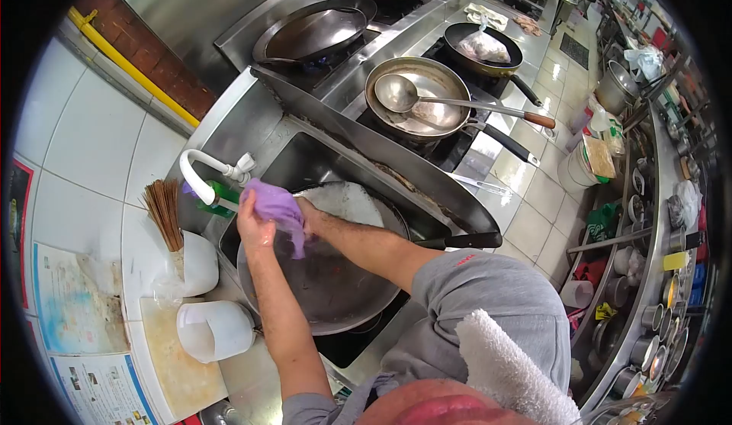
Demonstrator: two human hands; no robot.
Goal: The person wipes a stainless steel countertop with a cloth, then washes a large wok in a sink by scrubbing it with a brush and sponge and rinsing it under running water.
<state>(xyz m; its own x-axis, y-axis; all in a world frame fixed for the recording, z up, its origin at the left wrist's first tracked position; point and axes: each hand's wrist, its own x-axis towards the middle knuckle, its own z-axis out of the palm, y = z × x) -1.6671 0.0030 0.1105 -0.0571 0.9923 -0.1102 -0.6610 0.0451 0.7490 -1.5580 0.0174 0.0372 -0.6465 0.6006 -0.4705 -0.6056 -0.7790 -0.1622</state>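
Observation:
Both hands hold a wet purple cloth beside the white tap (200, 175), above a large dark pan (328, 295) lying across the sink (305, 158). My left hand (256, 226) is wrapped round the left side of the cloth (276, 204). My right hand (309, 217) grips its right side, with the fingers partly hidden by the cloth. The cloth's lower end hangs over the pan. Behind my right forearm lies a pale, round, foamy surface (347, 202). A green bottle (219, 198) stands behind the tap spout.
A metal pan (381, 78) with a ladle (396, 94) sits on the stove beyond the sink divider. Farther back are a wok (316, 32) and a pan holding a plastic bag (483, 46). White containers (217, 332) and a bristle brush (162, 210) stand at left.

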